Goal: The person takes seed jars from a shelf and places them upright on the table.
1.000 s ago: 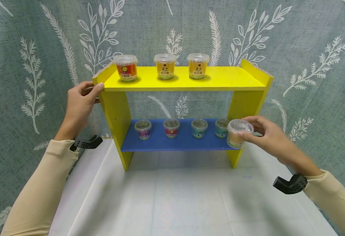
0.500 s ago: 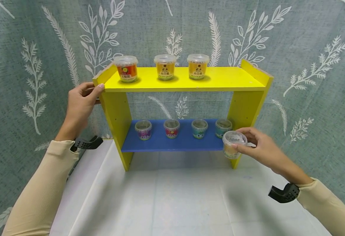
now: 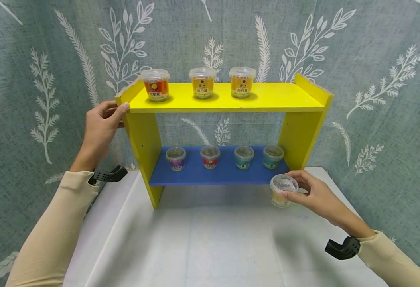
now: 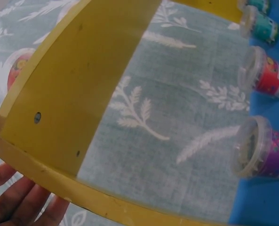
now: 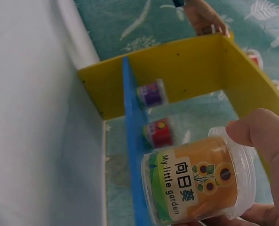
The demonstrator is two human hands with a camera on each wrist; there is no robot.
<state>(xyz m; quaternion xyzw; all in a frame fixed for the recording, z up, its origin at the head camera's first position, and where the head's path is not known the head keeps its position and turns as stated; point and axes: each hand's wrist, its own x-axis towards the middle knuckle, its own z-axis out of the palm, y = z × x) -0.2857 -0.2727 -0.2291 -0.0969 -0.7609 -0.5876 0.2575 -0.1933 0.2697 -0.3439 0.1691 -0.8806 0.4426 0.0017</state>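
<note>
Cups: three on yellow shelf, four on blue shelf, one orange cup pinched in right grip.

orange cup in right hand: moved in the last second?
Yes. The orange cup in the right hand has dropped: it was level with the blue shelf by the right yellow upright, and is now below that shelf's front edge, near the tabletop.

Your left hand grips the yellow shelf's left end — your right hand holds a clear-lidded cup low by the shelf's right leg, just in front of the blue board.
</note>
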